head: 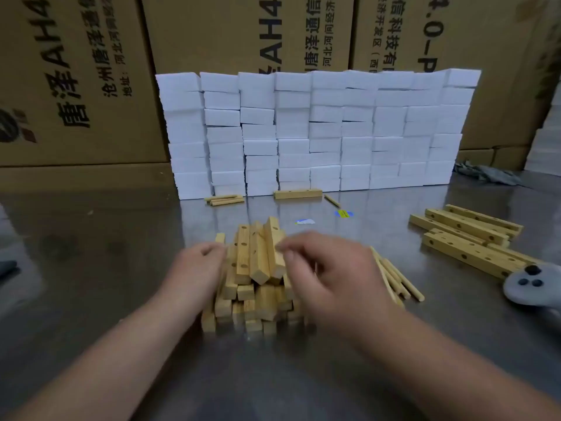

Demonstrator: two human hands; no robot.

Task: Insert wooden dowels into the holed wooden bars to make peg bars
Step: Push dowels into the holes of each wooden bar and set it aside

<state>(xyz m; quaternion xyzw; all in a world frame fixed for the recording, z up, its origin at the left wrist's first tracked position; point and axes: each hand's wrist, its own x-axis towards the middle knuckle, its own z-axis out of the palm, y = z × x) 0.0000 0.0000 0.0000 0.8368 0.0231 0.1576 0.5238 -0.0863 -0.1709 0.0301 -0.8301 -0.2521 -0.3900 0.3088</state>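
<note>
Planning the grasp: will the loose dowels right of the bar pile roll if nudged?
Probably: the dowels look round and thin on a smooth, shiny metal table, so a nudge could roll them sideways. They look stiff and likely light. Lying bunched may damp rolling.

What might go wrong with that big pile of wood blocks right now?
1. The pile of bars is loosely stacked. The right hand seems to pinch the top bar, so pulling it might topple the others.
2. Falling bars might hit the loose dowels beside the pile, and those round sticks may roll across the smooth table.
3. The left hand rests against the pile's side, so sliding bars might nip its fingers.
</note>
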